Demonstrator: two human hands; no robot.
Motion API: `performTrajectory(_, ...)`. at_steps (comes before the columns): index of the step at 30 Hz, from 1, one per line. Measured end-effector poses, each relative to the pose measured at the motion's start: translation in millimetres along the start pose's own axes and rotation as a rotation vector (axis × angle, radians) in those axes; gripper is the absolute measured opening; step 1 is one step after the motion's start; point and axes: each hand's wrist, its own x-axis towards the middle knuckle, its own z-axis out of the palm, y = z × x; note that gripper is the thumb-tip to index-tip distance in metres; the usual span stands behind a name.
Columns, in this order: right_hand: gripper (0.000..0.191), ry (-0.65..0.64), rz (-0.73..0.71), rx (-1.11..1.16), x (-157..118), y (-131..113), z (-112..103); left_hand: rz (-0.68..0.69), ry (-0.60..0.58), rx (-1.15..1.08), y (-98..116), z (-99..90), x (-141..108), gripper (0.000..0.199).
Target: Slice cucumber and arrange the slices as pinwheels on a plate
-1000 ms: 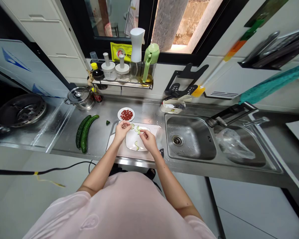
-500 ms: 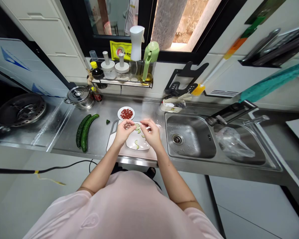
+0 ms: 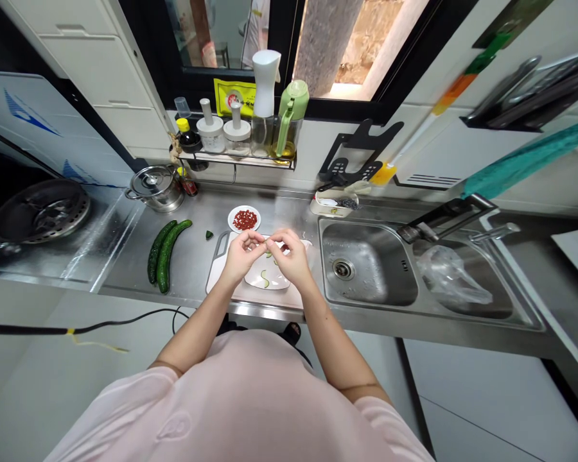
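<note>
My left hand (image 3: 243, 253) and my right hand (image 3: 289, 253) meet over a white plate (image 3: 255, 277), thumbs and fingers pinched together. Between their fingertips is a thin cucumber slice, mostly hidden by the fingers. Curved pale-green cucumber slices (image 3: 265, 278) lie on the plate, some behind my right fingers. Under the plate is a white cutting board (image 3: 215, 269) with a grey handle. Just beyond my hands stands a small white dish (image 3: 245, 219) of chopped red pieces. A dark green cucumber end (image 3: 209, 235) rests left of the board.
Two whole cucumbers (image 3: 167, 255) lie on the steel counter to the left, near a lidded pot (image 3: 155, 188). A double sink (image 3: 370, 263) is on the right, with a plastic bag (image 3: 447, 276) in its far basin. Bottles and jars stand on a wall rack (image 3: 236, 157).
My hands have come closer together, and their fingertips now meet. The slice that showed between them is now mostly covered by the fingers.
</note>
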Motion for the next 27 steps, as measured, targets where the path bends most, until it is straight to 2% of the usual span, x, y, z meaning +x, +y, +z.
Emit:
performTrajectory(5,0.018,0.005,0.008,0.021,0,-2,1,-0.022,-0.007,0.001,3,-1.4,-1,0.026)
performTrajectory(9,0.019,0.036,0.009,0.068,1,-4,-1,-0.105,0.006,-0.113,-2,-4.5,-3,0.035)
performTrajectory(11,0.019,0.055,0.008,0.074,1,-4,-1,-0.23,0.022,-0.241,-8,-6.0,-4,0.032)
performTrajectory(13,0.018,0.066,0.004,0.073,1,-4,-2,-0.426,-0.017,-0.402,-13,-6.5,-5,0.03)
performTrajectory(16,0.017,0.069,0.004,0.075,1,-4,-2,-0.719,-0.194,-0.642,-16,-4.8,-7,0.032)
performTrajectory(19,0.016,0.076,0.004,0.09,1,-3,-1,-0.866,-0.326,-0.84,-11,-1.4,-7,0.03)
performTrajectory(23,0.017,0.083,-0.005,0.111,2,-4,0,-0.913,-0.314,-0.949,-2,1.7,-5,0.028)
performTrajectory(27,0.017,0.064,-0.008,0.126,3,-4,-1,-0.842,-0.258,-0.942,-2,1.8,-3,0.016)
